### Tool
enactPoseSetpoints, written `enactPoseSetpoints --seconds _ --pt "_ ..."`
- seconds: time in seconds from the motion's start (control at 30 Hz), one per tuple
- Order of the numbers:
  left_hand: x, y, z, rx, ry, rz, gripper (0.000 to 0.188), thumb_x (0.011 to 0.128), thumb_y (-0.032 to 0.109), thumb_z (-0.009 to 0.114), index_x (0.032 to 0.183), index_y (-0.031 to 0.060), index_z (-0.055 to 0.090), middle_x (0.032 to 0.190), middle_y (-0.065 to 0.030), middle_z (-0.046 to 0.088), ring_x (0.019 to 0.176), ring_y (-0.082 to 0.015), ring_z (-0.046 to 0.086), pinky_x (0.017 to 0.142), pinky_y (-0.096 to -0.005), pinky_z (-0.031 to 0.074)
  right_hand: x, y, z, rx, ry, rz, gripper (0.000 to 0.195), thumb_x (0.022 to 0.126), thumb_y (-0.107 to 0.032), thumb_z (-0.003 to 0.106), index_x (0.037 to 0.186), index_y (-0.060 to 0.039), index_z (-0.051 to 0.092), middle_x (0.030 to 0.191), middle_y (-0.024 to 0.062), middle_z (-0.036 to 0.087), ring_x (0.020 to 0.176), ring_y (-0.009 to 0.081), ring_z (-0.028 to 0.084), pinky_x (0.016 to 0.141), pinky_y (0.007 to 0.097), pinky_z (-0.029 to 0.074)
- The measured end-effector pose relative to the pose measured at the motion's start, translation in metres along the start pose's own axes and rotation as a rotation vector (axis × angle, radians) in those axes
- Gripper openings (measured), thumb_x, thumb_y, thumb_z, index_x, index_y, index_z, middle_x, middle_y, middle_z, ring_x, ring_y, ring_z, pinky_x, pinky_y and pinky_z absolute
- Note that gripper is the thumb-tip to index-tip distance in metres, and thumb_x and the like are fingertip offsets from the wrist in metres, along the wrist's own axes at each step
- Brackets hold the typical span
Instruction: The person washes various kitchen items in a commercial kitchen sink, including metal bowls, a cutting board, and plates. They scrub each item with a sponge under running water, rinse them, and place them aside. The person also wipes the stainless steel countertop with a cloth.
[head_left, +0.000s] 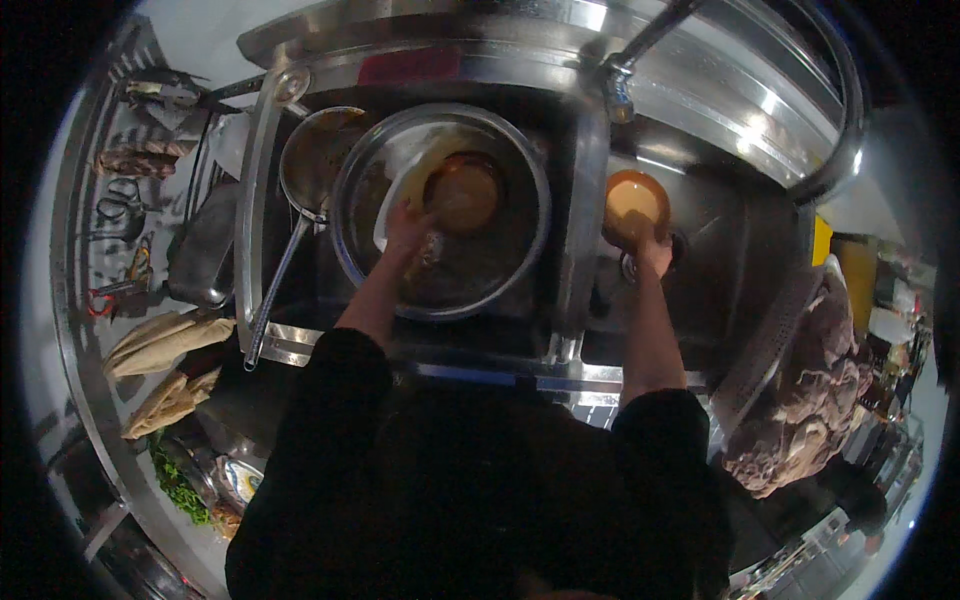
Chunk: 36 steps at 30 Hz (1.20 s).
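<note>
A large round metal basin (442, 306) stands in the left sink compartment with murky liquid in it. Inside it lie a brown bowl (472, 196) and a white dish (387, 210), partly covered by the liquid. My left hand (411, 229) is in the basin at the white dish's edge; whether its fingers grip the dish is unclear. Over the right sink compartment my right hand (651, 247) holds a small brown bowl with a lighter tan inside (632, 196), fingers at its near rim. The drain beneath that bowl is partly hidden.
A long-handled metal strainer (281, 277) leans in the left compartment. A faucet (619, 94) hangs near the divider (581, 225). Right of the sink is a tray heaped with what looks like raw meat (802, 397). Scissors (109, 296), cloths (172, 341) and green herbs (176, 480) lie at left.
</note>
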<state>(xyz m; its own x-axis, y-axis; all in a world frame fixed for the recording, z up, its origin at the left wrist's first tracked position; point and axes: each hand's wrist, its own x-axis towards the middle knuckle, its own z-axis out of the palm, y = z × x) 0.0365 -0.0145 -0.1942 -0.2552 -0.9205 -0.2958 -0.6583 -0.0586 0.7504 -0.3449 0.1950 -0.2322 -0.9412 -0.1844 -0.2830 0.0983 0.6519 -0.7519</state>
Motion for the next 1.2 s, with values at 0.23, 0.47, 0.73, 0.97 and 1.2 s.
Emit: enactPoseSetpoints --seconds 0.23,0.47,0.73,0.97,1.2 --pt "0.043 -0.001 0.056 -0.673 0.046 0.018 0.057 0.069 0.019 0.069 0.119 0.0029 0.048 0.11 -0.0142 0.055 0.1 -0.0251 0.054 0.083 -0.0373 0.044 -0.018 -0.011 -0.04 -0.229 0.131 -0.13 0.054 0.076 -0.042 0.06 0.107 0.0015 0.052 0.099 0.0145 0.058 0.087 0.0291 0.058 0.08 0.0376 0.045" --pt "0.055 -0.014 0.068 -0.381 -0.018 -0.253 0.056 0.075 0.025 0.064 0.123 0.0027 0.044 0.109 -0.0127 0.055 0.094 -0.0281 0.054 0.074 -0.0397 0.047 -0.138 -0.129 -0.047 0.482 -0.329 -0.549 0.027 0.087 -0.017 0.052 0.109 -0.0018 0.051 0.098 0.0086 0.055 0.087 0.0149 0.056 0.072 0.0272 0.047" --pt "-0.003 0.01 0.038 -0.917 -0.253 -0.49 0.05 0.084 0.034 0.055 0.122 0.0051 0.042 0.094 -0.0082 0.057 0.074 -0.0225 0.055 0.059 -0.0355 0.046 -0.209 -0.166 0.07 0.163 -0.948 0.218 0.061 0.082 -0.032 0.057 0.131 -0.009 0.028 0.106 0.0105 0.055 0.081 0.0213 0.061 0.06 0.0302 0.05" --pt "0.0 -0.041 0.039 -1.077 -0.444 -0.508 0.05 0.086 0.034 0.054 0.124 0.0063 0.038 0.115 -0.0057 0.049 0.092 -0.0177 0.051 0.072 -0.0344 0.045 -0.229 -0.147 0.096 -0.32 -0.688 -0.642 0.053 0.083 -0.021 0.051 0.131 -0.0132 0.029 0.096 0.0159 0.061 0.074 0.0307 0.062 0.06 0.0395 0.051" --pt "-0.014 0.04 -0.006 -0.323 -0.757 -0.072 0.046 0.08 0.04 0.06 0.11 0.0066 0.054 0.108 -0.0111 0.054 0.095 -0.0215 0.053 0.078 -0.0332 0.045 -0.2 -0.166 0.025 -0.185 -0.335 -1.192 0.045 0.08 -0.009 0.05 0.125 -0.0101 0.041 0.107 0.0178 0.057 0.082 0.0357 0.06 0.07 0.0414 0.05"
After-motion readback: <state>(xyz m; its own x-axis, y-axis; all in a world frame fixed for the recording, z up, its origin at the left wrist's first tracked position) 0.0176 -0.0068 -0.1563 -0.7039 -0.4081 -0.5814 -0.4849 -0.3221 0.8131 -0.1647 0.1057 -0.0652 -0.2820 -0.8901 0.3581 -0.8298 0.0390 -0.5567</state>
